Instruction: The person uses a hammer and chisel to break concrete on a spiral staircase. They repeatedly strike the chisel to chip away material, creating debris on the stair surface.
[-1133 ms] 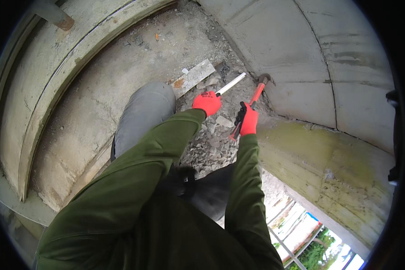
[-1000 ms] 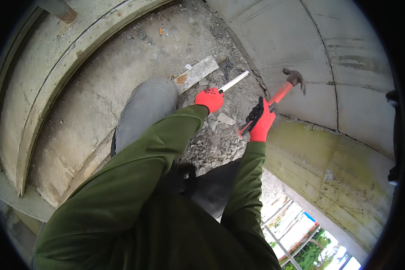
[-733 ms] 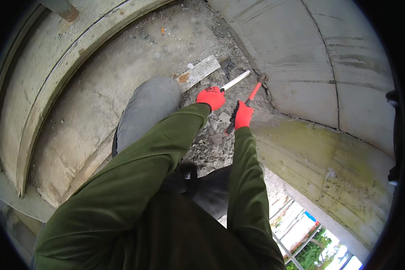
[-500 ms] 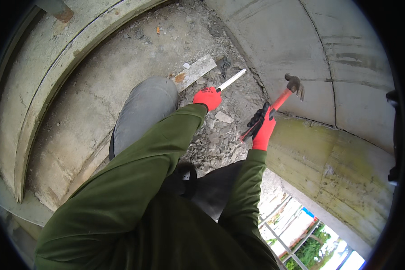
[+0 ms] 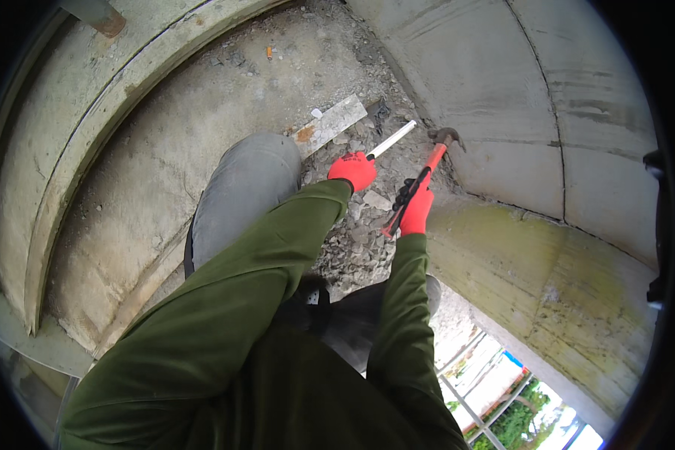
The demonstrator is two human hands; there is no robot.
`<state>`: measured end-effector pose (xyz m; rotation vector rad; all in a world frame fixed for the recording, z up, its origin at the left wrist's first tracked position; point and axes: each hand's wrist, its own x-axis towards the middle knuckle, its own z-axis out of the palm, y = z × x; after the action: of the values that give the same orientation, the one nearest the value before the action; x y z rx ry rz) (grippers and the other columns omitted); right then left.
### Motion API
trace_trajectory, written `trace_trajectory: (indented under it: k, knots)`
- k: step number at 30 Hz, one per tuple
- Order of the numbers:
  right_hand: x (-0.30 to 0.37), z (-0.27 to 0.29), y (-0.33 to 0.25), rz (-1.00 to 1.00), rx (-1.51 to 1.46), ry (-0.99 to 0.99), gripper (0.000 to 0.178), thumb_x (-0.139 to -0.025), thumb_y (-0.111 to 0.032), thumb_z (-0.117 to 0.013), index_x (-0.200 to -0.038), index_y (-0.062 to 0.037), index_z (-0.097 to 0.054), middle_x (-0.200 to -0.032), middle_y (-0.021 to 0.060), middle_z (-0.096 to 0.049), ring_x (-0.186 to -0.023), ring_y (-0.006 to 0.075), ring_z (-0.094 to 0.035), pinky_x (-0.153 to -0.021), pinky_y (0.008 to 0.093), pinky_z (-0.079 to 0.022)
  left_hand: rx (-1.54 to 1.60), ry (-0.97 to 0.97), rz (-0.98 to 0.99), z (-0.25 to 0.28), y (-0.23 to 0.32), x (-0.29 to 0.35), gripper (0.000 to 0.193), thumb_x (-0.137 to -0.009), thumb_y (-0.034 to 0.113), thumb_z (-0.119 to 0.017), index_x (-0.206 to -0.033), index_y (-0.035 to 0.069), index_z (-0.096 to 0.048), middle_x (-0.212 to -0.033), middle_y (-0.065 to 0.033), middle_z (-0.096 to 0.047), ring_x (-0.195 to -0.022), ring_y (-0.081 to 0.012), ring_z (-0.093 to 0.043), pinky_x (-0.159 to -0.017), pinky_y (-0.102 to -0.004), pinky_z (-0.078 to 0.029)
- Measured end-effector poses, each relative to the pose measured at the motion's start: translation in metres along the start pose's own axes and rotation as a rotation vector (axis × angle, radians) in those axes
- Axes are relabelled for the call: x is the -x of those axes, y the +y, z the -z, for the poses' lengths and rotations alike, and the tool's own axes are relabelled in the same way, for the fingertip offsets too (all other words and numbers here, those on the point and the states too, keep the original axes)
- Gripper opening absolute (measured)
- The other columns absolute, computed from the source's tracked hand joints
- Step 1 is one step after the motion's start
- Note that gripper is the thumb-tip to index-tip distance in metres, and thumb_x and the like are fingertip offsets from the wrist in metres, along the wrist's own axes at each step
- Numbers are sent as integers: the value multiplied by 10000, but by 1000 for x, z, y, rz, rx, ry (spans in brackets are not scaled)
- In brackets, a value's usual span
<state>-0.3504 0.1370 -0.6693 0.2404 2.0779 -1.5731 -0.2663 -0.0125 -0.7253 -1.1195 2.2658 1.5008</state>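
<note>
And here comes the hammer (image 5: 433, 159), swung in from the right, its curved dark metal head just beside the far end of the slim, pale rod (image 5: 394, 139): mid-stroke, by the look of it! The right hand (image 5: 416, 208) grips its red handle; the left hand (image 5: 352, 171) stays clenched round the rod, over jagged grey rubble (image 5: 360, 240), near a flat, stained board (image 5: 334, 127).

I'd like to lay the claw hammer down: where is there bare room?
Mostly bare: the dusty concrete floor between the curved concrete ledge and the grey-trousered knee. Crowded: around the rubble by the wall, where left hand, pale bar, right hand and claw hammer gather.
</note>
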Motion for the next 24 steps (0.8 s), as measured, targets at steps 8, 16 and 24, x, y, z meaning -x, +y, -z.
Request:
trace_trajectory:
  k: [8,16,24]
  knots:
    - [32,-9,-55,520,-500,-84,613,-1012,-632,-440,-922,-31,-523,-604,35,-459,-456,167,-458,-432,315,-406,-12,-61,50,4,-7,4,507,-1000,463,-452,-1157,20,-642,-1093,-219,-693,-1033,-387,-669,-906,-494,-508]
    - [19,-18,-9,-55,45,-10,617,-1004,-631,-452,-829,-46,-549,-558,17,-471,-416,153,-456,-388,319,-398,-17,-66,51,-2,-14,-8,533,-991,471,-458,-1199,8,-620,-1185,-228,-671,-1104,-391,-644,-950,-478,-490]
    - [18,-5,-23,457,-157,112,576,-1028,-597,-430,-849,-58,-523,-575,25,-464,-431,155,-460,-405,317,-394,-2,-128,64,-3,-12,0,541,-999,463,-443,-1197,-11,-611,-1159,-226,-683,-1091,-389,-649,-951,-478,-480]
